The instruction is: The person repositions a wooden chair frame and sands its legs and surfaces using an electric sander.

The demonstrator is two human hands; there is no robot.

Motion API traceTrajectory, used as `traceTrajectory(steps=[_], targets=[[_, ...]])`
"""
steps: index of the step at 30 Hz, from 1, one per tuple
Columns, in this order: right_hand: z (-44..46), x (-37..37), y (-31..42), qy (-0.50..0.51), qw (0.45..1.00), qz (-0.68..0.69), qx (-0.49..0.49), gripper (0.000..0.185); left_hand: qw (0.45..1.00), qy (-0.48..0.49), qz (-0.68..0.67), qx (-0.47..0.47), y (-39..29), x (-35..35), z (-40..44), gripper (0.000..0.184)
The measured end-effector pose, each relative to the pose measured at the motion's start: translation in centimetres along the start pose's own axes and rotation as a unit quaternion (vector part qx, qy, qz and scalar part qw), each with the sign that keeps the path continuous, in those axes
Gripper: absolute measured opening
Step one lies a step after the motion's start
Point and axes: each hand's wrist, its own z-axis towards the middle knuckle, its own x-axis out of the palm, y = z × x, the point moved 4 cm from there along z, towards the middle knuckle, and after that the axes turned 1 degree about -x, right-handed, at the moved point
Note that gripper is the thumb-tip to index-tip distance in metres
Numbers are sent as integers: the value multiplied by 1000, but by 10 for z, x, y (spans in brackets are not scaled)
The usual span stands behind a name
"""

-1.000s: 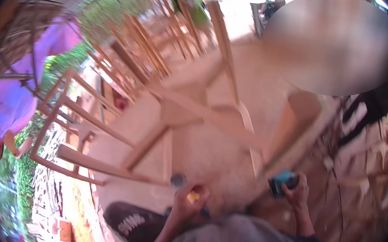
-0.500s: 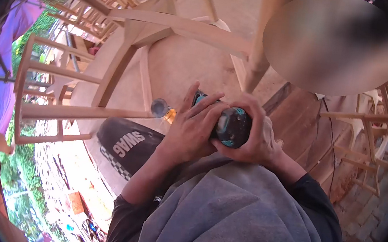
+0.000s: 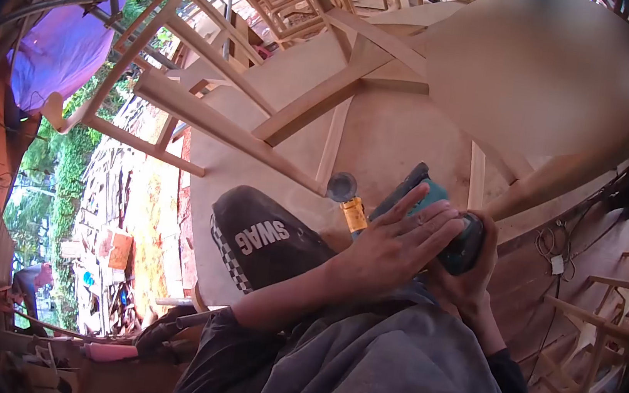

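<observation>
A teal and black electric sander [image 3: 465, 249] is between my two hands, tilted, with its dark flat base facing up and left. My left hand [image 3: 389, 255] lies across its top, fingers stretched over the casing. Around the rear end my right hand [image 3: 481, 274] is wrapped, its fingers partly hidden by the tool. Just beyond the sander lies a wooden chair frame [image 3: 236, 133] tipped over on a broad wooden surface [image 3: 406, 141]. Close to my left hand is a yellow power tool [image 3: 354, 213] with a round grey end, partly covered by my arm.
My bent knee [image 3: 268, 230] is at the left of the sander. More wooden chair frames [image 3: 290, 0] stand at the back, others [image 3: 602, 326] at the right. A coiled cable [image 3: 556, 251] lies at right. A blurred oval hides the upper right.
The view has swung, so the chair frame and yellow tool sit farther right. Both hands still hold the sander, now tilted with more of its teal casing and base showing.
</observation>
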Motion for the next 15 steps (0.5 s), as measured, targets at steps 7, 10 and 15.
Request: traceTrajectory(steps=[7,10,15], targets=[[20,24,-21,86,994,63,31,82,996,54,-3,-77,21,-4,-1,57],[31,51,-31,162,980,106,37,79,994,50,-14,-99,49,-16,-14,59],[75,99,-24,193,974,108,50,79,984,77,95,-130,84,-67,-22,72]])
